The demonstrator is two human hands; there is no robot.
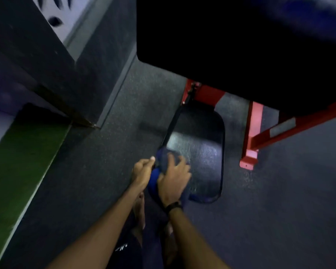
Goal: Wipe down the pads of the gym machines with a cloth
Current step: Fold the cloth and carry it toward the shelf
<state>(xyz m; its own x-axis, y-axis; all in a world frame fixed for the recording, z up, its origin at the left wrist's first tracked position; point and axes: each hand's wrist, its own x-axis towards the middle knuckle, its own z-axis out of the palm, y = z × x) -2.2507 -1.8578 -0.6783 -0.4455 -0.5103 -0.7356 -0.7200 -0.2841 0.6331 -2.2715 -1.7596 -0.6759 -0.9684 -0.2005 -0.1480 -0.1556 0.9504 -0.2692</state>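
At the near left corner of the low black seat pad (198,144), under the red machine frame (253,133), the right hand (173,175) lies flat with fingers spread on a blue cloth (168,158), pressing it onto the vinyl. The cloth is bunched, part of it on the pad's corner and part hanging over the near edge beside the wrist. The left hand (144,171) sits just beside it at the pad's left rim, fingers curled; it seems to pinch the rim or a fold of cloth, but blur and dim light leave that unclear. To do this wipe well, I would first flatten the cloth so more of it meets the surface, then keep the palm loaded and sweep in overlapping passes from this corner toward the far end near the frame, where the pad narrows. The bright sheen in the middle suggests a smooth, perhaps damp skin, so the cloth should slide easily; steady pressure matters more than speed. The left hand is best used to brace the pad's edge so it does not rock. The edges and the side seam deserve a final pass, since the dark backrest (241,45) above throws them into shadow.
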